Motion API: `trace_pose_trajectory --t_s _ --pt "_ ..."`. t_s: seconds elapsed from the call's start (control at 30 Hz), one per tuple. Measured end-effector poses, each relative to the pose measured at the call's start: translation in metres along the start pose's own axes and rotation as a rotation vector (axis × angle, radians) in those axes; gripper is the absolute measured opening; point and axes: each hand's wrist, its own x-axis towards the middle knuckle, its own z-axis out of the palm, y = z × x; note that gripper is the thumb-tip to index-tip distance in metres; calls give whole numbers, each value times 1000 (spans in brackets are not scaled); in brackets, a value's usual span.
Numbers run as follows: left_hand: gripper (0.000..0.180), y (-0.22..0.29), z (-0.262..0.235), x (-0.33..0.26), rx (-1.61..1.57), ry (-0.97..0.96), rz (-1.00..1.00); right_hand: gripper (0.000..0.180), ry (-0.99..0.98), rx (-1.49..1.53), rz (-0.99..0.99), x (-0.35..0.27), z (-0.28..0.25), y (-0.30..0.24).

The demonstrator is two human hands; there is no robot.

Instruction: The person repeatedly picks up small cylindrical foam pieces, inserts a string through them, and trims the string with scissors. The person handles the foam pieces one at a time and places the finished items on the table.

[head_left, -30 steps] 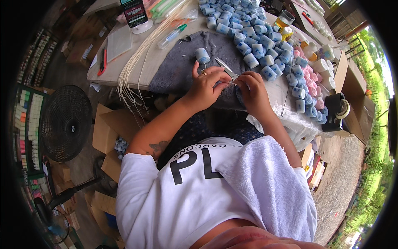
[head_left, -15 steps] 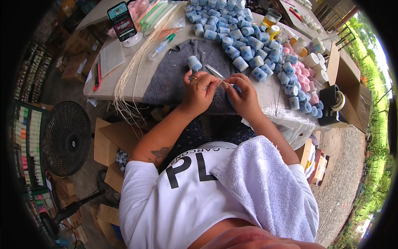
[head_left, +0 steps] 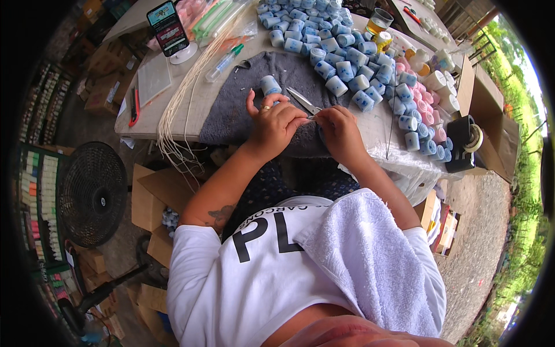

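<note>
My left hand (head_left: 274, 128) and my right hand (head_left: 341, 134) meet above the near part of a dark grey towel (head_left: 228, 113), their fingertips pinched together. Whatever lies between the fingertips is too small to make out. The other left fingers are lifted and spread. Metal scissors (head_left: 302, 100) point away to the left, their handles mostly hidden by my right hand; whether it grips them cannot be told. Just beyond my left fingers stands one blue-and-white cylinder (head_left: 270, 85) that looks like a candle. Many similar blue cylinders (head_left: 345, 70) are heaped behind and to the right.
Pale cords (head_left: 188, 87) hang over the table's front edge, near a red cutter knife (head_left: 134, 107). A phone (head_left: 167, 28) on a stand is at far left. Pink cylinders (head_left: 426, 103), a tape dispenser (head_left: 461, 144) and a drinking glass (head_left: 378, 23) are right. A fan (head_left: 92, 194) stands left.
Left fingers have lifted and spread out while thumb and fingertip stay pinched. My right fingers have curled closer, and more of the scissors near the pivot shows.
</note>
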Motion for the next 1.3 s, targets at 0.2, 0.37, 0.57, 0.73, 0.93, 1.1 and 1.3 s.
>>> trace_pose_trajectory --t_s 0.2,0.37,0.57,0.73,0.93,1.1,1.3 --pt "8 -12 -6 -1 -164 -41 -95 15 -331 354 334 15 -3 -8" --pt "8 -14 0 -2 -336 41 -171 23 -441 1019 474 25 5 -12" --pt "11 -11 3 0 -353 102 -148 21 -366 1008 404 21 14 -20" --pt "17 -13 2 1 -332 15 -150 11 -118 445 97 16 14 -30" --pt "19 -5 6 2 -254 27 -183 9 96 103 -86 9 26 -27" --pt "16 -2 11 -1 -244 67 -202 16 -123 603 307 1 22 -27" --pt "12 -2 10 -2 -226 71 -169 22 -352 970 362 7 -1 -15"
